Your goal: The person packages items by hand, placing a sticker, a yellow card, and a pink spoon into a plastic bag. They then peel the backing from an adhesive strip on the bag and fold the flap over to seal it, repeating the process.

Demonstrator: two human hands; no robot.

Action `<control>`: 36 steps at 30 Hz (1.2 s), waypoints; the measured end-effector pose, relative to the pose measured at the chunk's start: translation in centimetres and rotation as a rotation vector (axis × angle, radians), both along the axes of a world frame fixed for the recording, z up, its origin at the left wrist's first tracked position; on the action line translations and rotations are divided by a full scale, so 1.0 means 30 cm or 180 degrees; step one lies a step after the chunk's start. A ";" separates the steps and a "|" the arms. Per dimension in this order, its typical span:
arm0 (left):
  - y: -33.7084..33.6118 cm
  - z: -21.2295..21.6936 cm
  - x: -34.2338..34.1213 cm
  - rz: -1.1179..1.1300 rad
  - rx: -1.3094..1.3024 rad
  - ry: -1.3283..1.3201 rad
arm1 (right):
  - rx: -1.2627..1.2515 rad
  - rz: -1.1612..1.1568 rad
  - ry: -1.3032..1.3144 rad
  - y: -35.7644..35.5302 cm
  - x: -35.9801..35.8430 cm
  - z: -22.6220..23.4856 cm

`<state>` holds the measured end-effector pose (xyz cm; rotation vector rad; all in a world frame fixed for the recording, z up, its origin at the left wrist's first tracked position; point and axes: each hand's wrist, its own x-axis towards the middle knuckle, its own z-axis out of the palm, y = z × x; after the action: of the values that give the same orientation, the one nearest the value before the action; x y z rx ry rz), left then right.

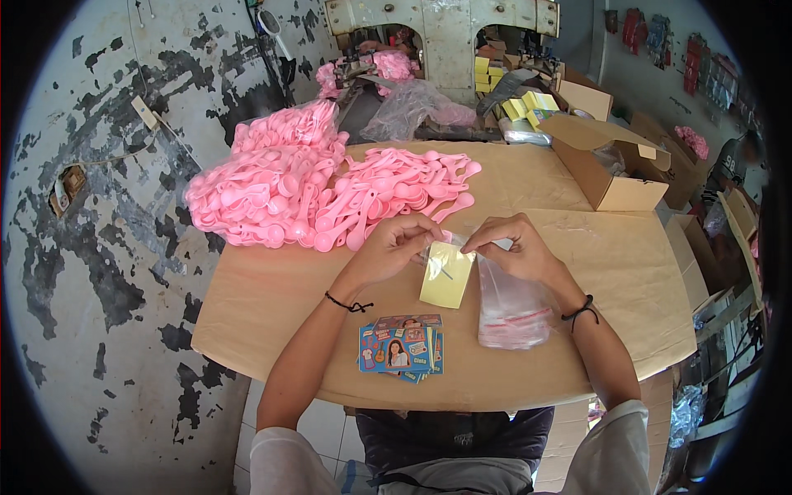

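Note:
A small clear plastic bag with a yellow card (pixel 446 276) in it hangs between my hands, over the middle of the table. My left hand (pixel 404 245) pinches its upper left edge, and my right hand (pixel 516 249) pinches the upper right corner. A bit of pink shows at the bag's top; what it is I cannot make out. Under my right hand lies a stack of clear plastic bags (pixel 513 309) with red seal lines. Blue printed cards (pixel 400 352) are stacked near the front edge. Beyond my left hand spreads a loose heap of pink plastic spoons (pixel 396 191).
A clear sack packed with pink spoons (pixel 264 186) stands at the table's left, beside the peeling wall (pixel 107 247). An open cardboard box (pixel 610 165) sits at the far right corner. Behind the paper-covered table (pixel 577 272) are yellow boxes (pixel 528 107) and crumpled plastic (pixel 408 111).

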<state>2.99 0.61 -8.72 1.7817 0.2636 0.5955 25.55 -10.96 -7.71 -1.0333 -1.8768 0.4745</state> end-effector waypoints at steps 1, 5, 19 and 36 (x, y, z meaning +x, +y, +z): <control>0.000 0.001 0.003 -0.0009 -0.0002 0.0000 | -0.0002 -0.0009 0.0000 -0.001 0.003 0.001; 0.005 -0.003 0.004 0.0079 0.0808 -0.0019 | 0.0010 0.0048 0.0026 0.001 0.013 -0.003; -0.040 0.006 0.016 0.0230 0.0322 0.0246 | 0.0251 -0.0217 -0.0248 0.021 0.045 -0.044; 0.025 0.040 -0.043 0.0942 0.1010 0.0140 | 0.0496 -0.1962 0.1156 -0.514 0.094 0.329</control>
<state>1.71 1.36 -7.52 2.0805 0.4906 0.8458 28.37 -26.39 2.17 -1.2528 -1.1766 0.1331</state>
